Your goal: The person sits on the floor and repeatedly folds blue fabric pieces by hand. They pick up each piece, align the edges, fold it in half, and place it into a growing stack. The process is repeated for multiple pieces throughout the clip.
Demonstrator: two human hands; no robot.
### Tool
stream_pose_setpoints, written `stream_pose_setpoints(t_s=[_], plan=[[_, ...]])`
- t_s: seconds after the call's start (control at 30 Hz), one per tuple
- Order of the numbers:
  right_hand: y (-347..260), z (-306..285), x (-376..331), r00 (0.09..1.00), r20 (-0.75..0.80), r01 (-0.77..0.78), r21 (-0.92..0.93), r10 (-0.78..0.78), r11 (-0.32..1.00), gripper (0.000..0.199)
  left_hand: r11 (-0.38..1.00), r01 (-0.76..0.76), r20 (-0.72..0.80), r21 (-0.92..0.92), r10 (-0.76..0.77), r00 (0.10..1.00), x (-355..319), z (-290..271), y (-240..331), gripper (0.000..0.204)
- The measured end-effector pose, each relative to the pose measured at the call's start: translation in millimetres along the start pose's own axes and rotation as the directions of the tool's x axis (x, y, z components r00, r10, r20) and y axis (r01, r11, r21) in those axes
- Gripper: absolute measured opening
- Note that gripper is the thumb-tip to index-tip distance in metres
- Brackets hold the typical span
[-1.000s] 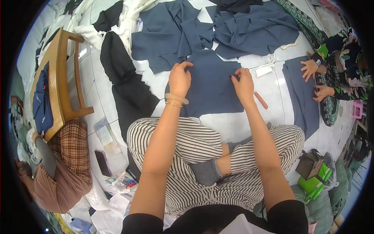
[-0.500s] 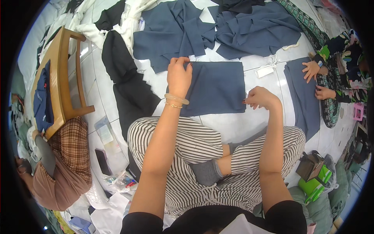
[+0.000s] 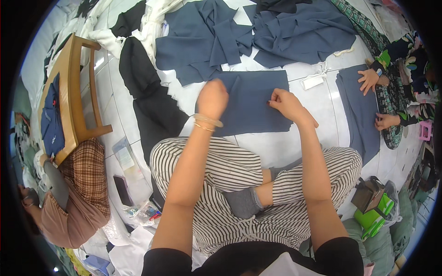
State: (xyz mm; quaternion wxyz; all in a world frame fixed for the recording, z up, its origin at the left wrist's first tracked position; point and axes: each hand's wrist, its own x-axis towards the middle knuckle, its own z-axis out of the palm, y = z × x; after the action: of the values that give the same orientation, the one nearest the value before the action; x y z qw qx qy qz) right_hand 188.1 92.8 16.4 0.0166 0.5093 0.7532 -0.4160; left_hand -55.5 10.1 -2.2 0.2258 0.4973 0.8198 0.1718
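Observation:
A folded rectangle of slate-blue cloth (image 3: 258,117) lies flat on the white tiles in front of my crossed legs. My left hand (image 3: 213,99), slightly blurred, is curled closed over its left edge; the fingers face away, so what they hold, if anything, is hidden. Above the middle of the cloth, toward its right side, my right hand (image 3: 287,105) has thumb and forefinger pinched together. Whatever is in that pinch is too small to make out.
Loose slate-blue pieces (image 3: 299,37) are heaped beyond the cloth, with black fabric (image 3: 156,115) to the left. At right, a co-worker's hands (image 3: 368,82) rest on another blue piece (image 3: 357,115). A wooden bench (image 3: 69,101) and a seated person are at left.
My right hand has left the cloth's right edge and moved left and up over it. My left hand has come slightly nearer from the cloth's upper left corner.

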Motion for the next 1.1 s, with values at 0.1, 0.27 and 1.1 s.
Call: stream_pose_setpoints(t_s=[0.1,0.27,1.1], plan=[[2,-1,1,1.0,-0.001,0.007,-0.018,-0.007,1.0,0.02,0.998,0.031,-0.316,-0.057,-0.047,0.947,8,-22,-13,0.007],[-7,-7,0,0.996,0.047,-0.077,0.005,0.076,0.997,0.024,0.991,-0.103,0.025,0.083,0.102,0.995,-26,-7,12,0.042],[45,-34,-5,0.876,0.287,-0.414,0.035,0.387,0.91,0.012,0.917,-0.377,0.172,-0.129,0.395,0.902,-51,-11,11,0.039]])
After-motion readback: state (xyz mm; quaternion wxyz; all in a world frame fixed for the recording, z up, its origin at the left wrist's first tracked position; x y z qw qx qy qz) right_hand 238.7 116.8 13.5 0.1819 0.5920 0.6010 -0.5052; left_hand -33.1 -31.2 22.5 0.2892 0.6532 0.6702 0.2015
